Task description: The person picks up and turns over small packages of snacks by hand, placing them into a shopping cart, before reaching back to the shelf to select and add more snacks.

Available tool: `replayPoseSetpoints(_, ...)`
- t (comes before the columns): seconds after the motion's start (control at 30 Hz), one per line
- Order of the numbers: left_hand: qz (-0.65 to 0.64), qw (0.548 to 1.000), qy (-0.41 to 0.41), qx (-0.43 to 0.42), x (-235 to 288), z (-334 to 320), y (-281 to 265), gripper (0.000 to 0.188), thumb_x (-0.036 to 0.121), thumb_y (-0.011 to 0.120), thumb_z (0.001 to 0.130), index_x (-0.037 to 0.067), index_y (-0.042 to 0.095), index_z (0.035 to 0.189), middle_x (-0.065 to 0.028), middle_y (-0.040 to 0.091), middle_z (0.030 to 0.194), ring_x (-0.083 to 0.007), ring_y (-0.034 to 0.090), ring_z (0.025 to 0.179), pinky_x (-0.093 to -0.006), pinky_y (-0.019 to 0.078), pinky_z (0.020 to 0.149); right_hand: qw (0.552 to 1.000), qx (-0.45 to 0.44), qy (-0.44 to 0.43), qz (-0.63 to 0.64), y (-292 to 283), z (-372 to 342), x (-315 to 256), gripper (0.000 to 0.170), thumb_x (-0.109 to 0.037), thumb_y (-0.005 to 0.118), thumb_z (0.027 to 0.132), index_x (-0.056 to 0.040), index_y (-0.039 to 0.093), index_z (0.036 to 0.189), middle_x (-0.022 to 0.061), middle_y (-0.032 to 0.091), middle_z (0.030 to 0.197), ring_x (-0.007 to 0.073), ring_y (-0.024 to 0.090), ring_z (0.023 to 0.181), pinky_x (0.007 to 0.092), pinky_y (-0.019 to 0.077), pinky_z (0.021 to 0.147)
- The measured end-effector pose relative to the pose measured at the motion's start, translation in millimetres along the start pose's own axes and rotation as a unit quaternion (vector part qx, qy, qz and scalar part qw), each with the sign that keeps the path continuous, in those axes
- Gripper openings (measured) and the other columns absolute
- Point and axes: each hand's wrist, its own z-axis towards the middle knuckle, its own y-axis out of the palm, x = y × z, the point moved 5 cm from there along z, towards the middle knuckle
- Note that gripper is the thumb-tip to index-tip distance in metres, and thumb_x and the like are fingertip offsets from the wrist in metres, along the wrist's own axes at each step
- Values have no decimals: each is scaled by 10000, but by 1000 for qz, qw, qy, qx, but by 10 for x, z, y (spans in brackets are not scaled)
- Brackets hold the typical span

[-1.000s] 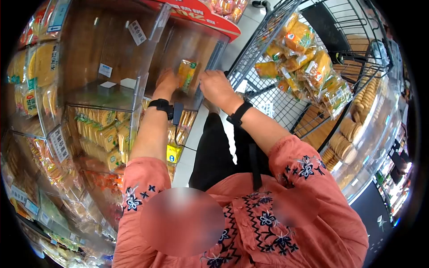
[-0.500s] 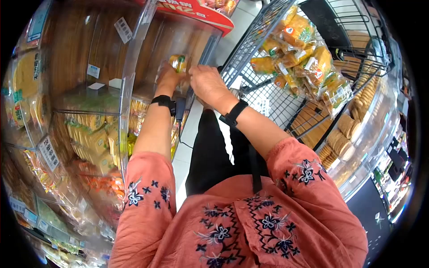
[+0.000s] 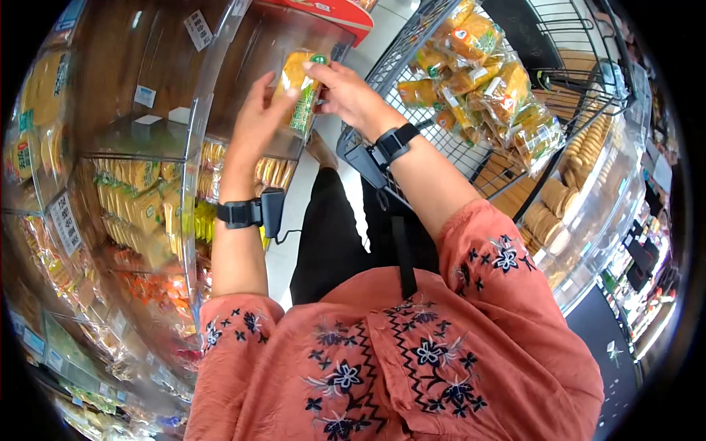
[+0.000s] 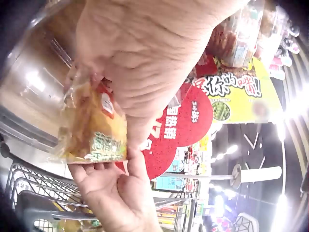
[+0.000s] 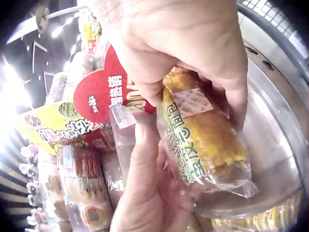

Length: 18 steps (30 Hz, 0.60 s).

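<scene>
Between the two hands is a bread pack in clear wrap with green lettering (image 3: 300, 88), above the shelf bin. The left hand (image 3: 259, 117) holds its left side, thumb across the front. The right hand (image 3: 351, 94) pinches its upper right end with thumb and fingers. In the left wrist view the pack (image 4: 94, 128) lies between the left hand (image 4: 140, 53) and the right hand (image 4: 116, 193). The right wrist view has the pack (image 5: 205, 135) under the right hand (image 5: 183, 38), with the left hand (image 5: 149, 193) at its lower side.
A wire shopping cart (image 3: 401, 55) at the right holds several wrapped breads (image 3: 500, 88). Left of the hands stand clear-walled shelf bins (image 3: 193, 117) with packaged snacks (image 3: 136, 195) below. A red sign (image 3: 338, 18) borders the bin's far edge. Round biscuits (image 3: 555, 202) lie in a case beyond the cart.
The bread pack has come up out of the bin, now in both hands. The right hand has moved from beside the pack onto its upper end. The view has shifted slightly.
</scene>
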Motion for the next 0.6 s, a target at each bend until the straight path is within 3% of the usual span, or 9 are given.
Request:
replayPoseSetpoints(0.03,-59,997,34,23,-37,-37,-48,685,432,636,949,-25,457,1427,-141,612,1256,-166,593,1094,-295,467,954,1000,-16,14,12,-15,-21,7,533,-355,704,900,-36,493,1271,109,577,1189,219,586,1026,494,527,864)
replayPoseSetpoints(0.13,-129,991,-31,2,-146,-117,-141,612,473,579,988,1,540,1376,-89,610,1281,-148,585,1130,-308,456,977,998,-40,25,43,-23,-70,26,531,-347,696,909,-56,488,1302,108,584,1226,260,596,1082,530,505,916)
replayPoseSetpoints(0.33,-133,990,-50,-14,-166,-209,-149,643,536,587,962,20,572,1346,-86,634,1231,-159,611,1085,-311,468,947,995,-64,27,67,-16,-133,89,516,-342,685,928,-84,488,1329,99,587,1257,276,594,1122,565,500,927)
replayPoseSetpoints(0.47,-84,993,-71,-51,5,-272,-111,735,589,623,912,11,537,1359,-91,640,1194,-180,616,1076,-336,505,892,996,-62,25,65,5,-150,100,492,-330,670,942,-85,489,1329,94,586,1262,261,592,1140,546,505,932)
replayPoseSetpoints(0.53,-34,989,-83,-120,-34,-220,-72,784,585,667,877,0,500,1371,-116,640,1179,-190,637,1017,-329,557,762,996,-64,13,65,3,-112,123,482,-323,661,950,-89,487,1334,90,586,1269,250,589,1152,523,507,942)
replayPoseSetpoints(0.57,-55,986,-88,-128,-33,-220,-50,777,531,720,855,-5,488,1367,-128,639,1153,-182,652,929,-305,571,635,993,-89,4,71,16,-118,111,484,-317,653,959,-89,471,1346,81,581,1289,232,583,1170,475,511,949)
replayPoseSetpoints(0.6,-61,983,-103,-142,-88,-147,-38,742,468,760,842,-2,497,1352,-111,641,1121,-173,655,864,-297,572,596,995,-66,2,76,19,-91,129,508,-321,652,960,-87,450,1364,79,569,1314,234,568,1198,458,489,975)
